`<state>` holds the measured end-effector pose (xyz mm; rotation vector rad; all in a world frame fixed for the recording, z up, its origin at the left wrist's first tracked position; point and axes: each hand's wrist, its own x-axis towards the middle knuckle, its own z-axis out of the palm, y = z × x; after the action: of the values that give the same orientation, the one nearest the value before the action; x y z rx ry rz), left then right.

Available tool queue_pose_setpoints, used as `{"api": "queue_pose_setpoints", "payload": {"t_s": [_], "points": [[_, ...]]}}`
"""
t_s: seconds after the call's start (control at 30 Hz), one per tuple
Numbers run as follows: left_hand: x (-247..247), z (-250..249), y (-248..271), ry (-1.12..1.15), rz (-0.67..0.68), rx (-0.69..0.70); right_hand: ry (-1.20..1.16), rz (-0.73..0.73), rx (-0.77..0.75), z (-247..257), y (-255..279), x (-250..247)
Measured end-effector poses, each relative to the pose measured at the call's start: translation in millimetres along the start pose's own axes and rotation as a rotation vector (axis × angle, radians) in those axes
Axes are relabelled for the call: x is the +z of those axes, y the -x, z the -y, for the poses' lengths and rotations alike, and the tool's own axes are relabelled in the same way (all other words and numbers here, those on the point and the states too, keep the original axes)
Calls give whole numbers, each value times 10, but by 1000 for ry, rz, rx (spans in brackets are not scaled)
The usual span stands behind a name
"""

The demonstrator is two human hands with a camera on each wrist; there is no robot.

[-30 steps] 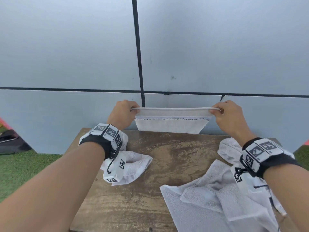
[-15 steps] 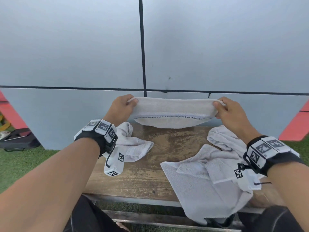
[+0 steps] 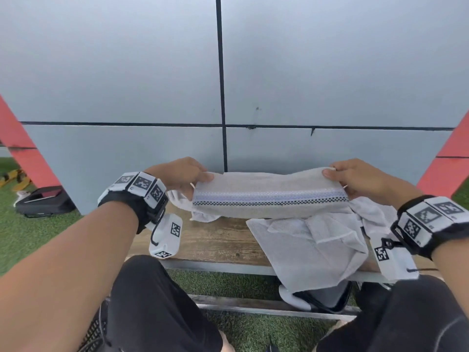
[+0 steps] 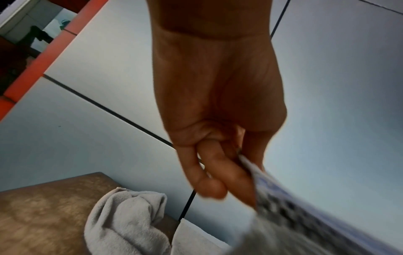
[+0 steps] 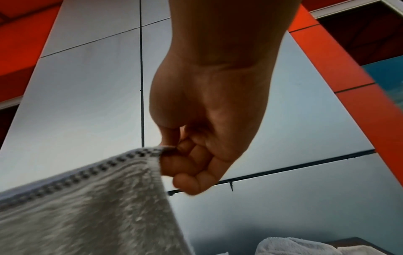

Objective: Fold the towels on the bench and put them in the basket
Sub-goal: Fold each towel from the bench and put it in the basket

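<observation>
While the left hand [image 3: 181, 175] and the right hand [image 3: 360, 179] each pinched one end, the folded striped towel [image 3: 269, 196] hung stretched at frame centre, above the wooden bench [image 3: 215, 240] with crumpled towels [image 3: 312, 247].

The right hand [image 5: 209, 120] is pinching the corner of a grey towel [image 5: 91, 207] between thumb and curled fingers [image 5: 187, 165]. The towel is hanging down to the lower left, its checked band [image 5: 102, 165] running along the top edge. Grey wall panels [image 5: 91, 103] and orange beams [image 5: 348, 86] are showing behind. Another towel [image 5: 290, 246] is lying at the bottom edge.
</observation>
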<state>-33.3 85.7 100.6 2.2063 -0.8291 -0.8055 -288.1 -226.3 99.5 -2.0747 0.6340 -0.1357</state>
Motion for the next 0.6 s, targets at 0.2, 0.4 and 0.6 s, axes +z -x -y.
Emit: {"api": "queue_pose_setpoints", "payload": {"t_s": [0.2, 0.4, 0.6], "points": [[258, 242, -15, 14, 79, -110, 45, 198, 135, -273, -27, 176], [421, 376, -445, -76, -166, -35, 103, 21, 122, -542, -473, 322], [449, 455, -1119, -145, -338, 3, 125, -148, 85, -796, -1156, 394]]}}
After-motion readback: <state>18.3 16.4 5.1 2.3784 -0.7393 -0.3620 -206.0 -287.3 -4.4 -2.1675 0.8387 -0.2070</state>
